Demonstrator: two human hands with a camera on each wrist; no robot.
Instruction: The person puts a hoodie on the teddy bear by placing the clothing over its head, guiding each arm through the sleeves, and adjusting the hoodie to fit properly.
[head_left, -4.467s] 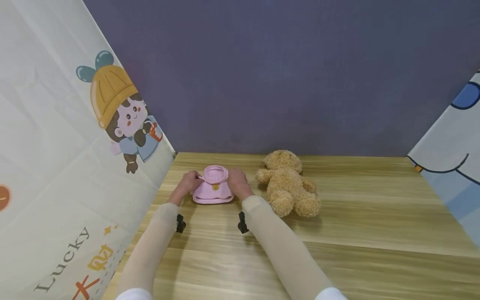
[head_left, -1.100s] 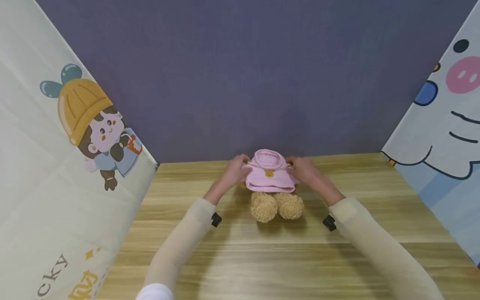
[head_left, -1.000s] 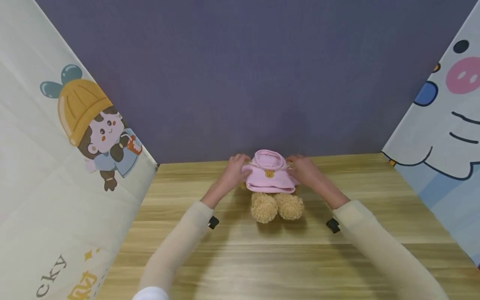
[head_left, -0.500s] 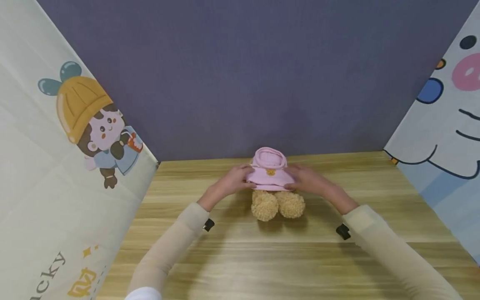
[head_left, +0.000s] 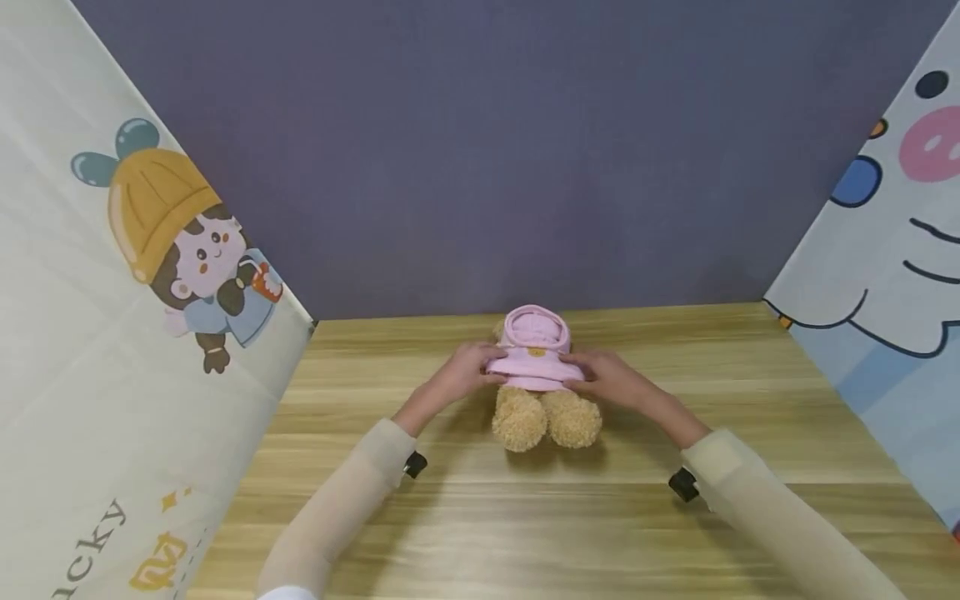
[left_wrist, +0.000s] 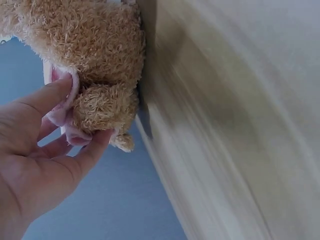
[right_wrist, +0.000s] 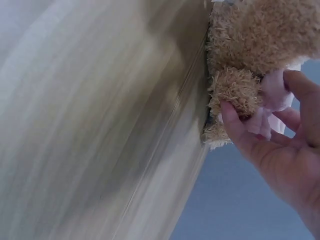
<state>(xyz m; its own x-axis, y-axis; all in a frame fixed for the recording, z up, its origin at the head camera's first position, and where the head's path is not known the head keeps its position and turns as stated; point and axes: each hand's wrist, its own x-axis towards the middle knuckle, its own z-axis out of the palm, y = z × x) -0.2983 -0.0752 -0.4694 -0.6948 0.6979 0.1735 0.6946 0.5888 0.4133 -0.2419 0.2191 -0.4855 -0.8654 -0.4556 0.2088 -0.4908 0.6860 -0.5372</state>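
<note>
A fluffy tan teddy bear (head_left: 519,421) lies on the table, feet toward me. Over its upper body is a small pink hoodie (head_left: 536,364) with a yellow bear badge; the hood hides most of the head. My left hand (head_left: 461,372) holds the garment's left side, and in the left wrist view its thumb is at the hem, with a fingertip against the bear's arm (left_wrist: 105,107). On the other side my right hand (head_left: 618,381) pinches the pink cloth (right_wrist: 275,90), one fingertip touching the other arm (right_wrist: 235,92).
The wood-grain table (head_left: 510,533) meets a dark blue-grey wall (head_left: 525,150) just behind the bear. White printed sheets stand at the left (head_left: 82,333) and right (head_left: 885,317). A black wrist device (head_left: 684,483) hangs beneath the right sleeve.
Earlier the hoodie lay beside the bear on its left; now it is over the bear. Both hands have slid from the hoodie's shoulders down to its sides, and the bear has shifted slightly toward me.
</note>
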